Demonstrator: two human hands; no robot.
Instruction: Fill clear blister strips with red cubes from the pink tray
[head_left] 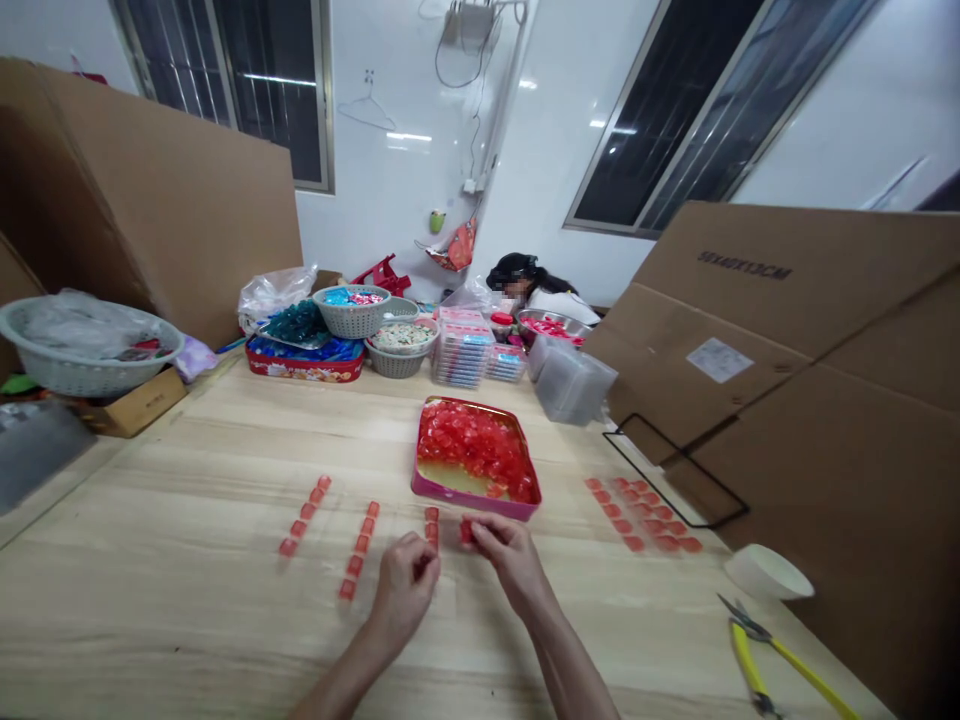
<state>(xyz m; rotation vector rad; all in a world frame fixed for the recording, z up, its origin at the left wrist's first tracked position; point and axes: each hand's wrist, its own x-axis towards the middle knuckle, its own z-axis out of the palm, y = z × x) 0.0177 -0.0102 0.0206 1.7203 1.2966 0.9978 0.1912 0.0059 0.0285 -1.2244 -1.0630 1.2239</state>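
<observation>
My right hand (516,562) pinches a small red translucent square piece (466,532) between thumb and fingertips, just above the table. Curled closed, my left hand (409,585) is beside a short column of red squares (431,520); whatever its fingers hold is hidden. To the left lie two more lines of red squares, a nearer line (355,565) and a farther line (298,528). Beyond my hands stands a pink-rimmed tray (457,496) heaped with loose red pieces (476,440), its bottom showing at the near left.
More red squares (634,512) lie in rows at right. Yellow-handled pliers (750,650), a white tape roll (769,572) and a black wire frame (701,525) sit near the cardboard (810,400). Baskets (352,318) and clear boxes (574,385) line the back, where another person (544,285) leans.
</observation>
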